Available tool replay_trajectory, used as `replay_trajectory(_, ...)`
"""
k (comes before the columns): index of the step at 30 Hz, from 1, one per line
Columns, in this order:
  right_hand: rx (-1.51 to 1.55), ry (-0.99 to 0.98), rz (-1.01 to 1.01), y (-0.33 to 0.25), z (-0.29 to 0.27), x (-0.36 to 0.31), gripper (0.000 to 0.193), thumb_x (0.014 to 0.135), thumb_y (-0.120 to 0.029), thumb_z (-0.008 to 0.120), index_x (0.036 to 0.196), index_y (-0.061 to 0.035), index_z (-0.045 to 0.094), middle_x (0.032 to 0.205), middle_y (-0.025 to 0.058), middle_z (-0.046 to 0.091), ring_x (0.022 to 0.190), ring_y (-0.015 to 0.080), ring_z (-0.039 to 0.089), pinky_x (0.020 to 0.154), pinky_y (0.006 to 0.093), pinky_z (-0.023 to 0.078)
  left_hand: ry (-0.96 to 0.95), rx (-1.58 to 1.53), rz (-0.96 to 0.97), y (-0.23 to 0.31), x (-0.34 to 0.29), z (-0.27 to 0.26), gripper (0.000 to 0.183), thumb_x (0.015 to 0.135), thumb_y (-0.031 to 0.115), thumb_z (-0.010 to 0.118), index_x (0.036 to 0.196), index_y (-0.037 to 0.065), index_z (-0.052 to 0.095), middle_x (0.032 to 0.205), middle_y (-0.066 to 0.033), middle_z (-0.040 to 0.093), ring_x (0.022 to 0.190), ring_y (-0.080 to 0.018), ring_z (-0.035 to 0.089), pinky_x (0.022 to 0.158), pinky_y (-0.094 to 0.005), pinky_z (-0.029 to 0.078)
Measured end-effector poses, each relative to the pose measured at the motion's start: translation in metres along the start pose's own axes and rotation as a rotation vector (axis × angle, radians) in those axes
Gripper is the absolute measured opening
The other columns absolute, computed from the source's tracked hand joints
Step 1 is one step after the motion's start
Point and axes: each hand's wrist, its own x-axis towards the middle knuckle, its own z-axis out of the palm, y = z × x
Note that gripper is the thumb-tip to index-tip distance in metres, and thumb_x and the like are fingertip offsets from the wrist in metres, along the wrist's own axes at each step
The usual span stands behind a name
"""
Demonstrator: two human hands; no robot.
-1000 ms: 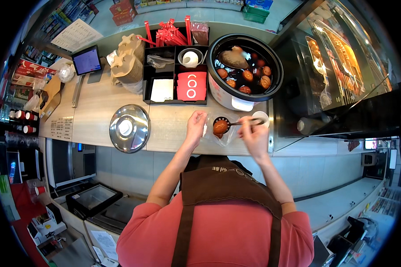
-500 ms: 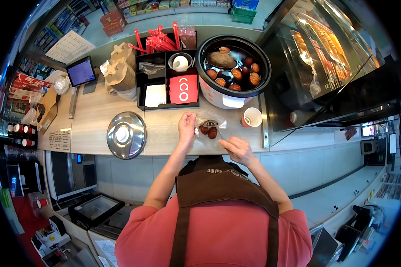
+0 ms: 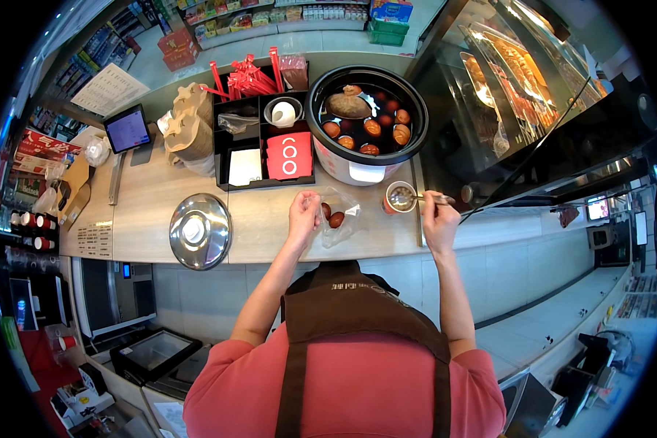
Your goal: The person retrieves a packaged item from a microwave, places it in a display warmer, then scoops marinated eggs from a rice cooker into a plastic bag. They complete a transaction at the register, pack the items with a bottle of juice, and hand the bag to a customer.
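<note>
Eggs (image 3: pixel 336 219) lie in the clear bag (image 3: pixel 349 206) on the tabletop (image 3: pixel 263 219), near its front edge. I count two: dark brown, rounded, glossy, close together beside the fingers of the left hand (image 3: pixel 304 214). That hand's grip pinches the bag's edge. The right hand (image 3: pixel 441 213) has its grip closed around the handle of one ladle (image 3: pixel 400 198), whose holed bowl is at the mouth of a paper cup (image 3: pixel 388 207); whether it touches the bottom, I cannot tell.

Behind the bag stands one pot (image 3: pixel 313 113), black-rimmed and white-walled, full of dark liquid. At least six more brown eggs show at the surface, along with one lumpy brown bundle (image 3: pixel 348 107). Its left neighbour, a black caddy (image 3: pixel 266 184), holds red straws (image 3: pixel 248 79), red sleeves (image 3: pixel 290 157) and a white paper stack (image 3: pixel 245 167) in separate compartments. One shiny lid (image 3: pixel 210 237) lies further left.
</note>
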Motion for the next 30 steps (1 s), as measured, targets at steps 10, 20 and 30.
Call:
replay_trajectory(10, -0.243, -0.019, 0.065, 0.047, 0.034, 0.018, 0.018, 0.093, -0.012, 0.056, 0.089, 0.0016, 0.068, 0.078, 0.023, 0.066, 0.072, 0.0396, 0.065, 0.061, 0.0454, 0.05, -0.005, 0.629, 0.412, -0.003, -0.015, 0.018, 0.028, 0.09, 0.021, 0.065, 0.112, 0.004, 0.062, 0.081, -0.0076, 0.056, 0.073, -0.0207, 0.055, 0.067, -0.034, 0.046)
replay_trajectory(20, -0.035, -0.029, 0.34, 0.059, 0.033, 0.017, 0.027, 0.09, -0.018, 0.065, 0.11, 0.0007, 0.063, 0.063, 0.0095, 0.062, 0.059, 0.0202, 0.063, 0.062, 0.0341, 0.048, 0.19, 1.177, 0.593, 0.002, -0.012, 0.082, 0.066, 0.072, 0.046, 0.078, 0.114, -0.001, 0.058, 0.096, -0.0156, 0.058, 0.096, -0.0324, 0.055, 0.077, -0.0442, 0.044)
replay_trajectory(30, -0.015, -0.067, 0.425, 0.045, 0.018, 0.007, 0.059, 0.086, -0.021, 0.071, 0.135, 0.0011, 0.047, 0.06, 0.0056, 0.061, 0.058, 0.0145, 0.059, 0.064, 0.0319, 0.048, 0.138, 0.938, 0.658, -0.024, 0.005, 0.069, 0.015, 0.088, 0.018, 0.061, 0.089, 0.003, 0.061, 0.079, -0.0165, 0.065, 0.077, -0.0352, 0.064, 0.072, -0.0465, 0.048)
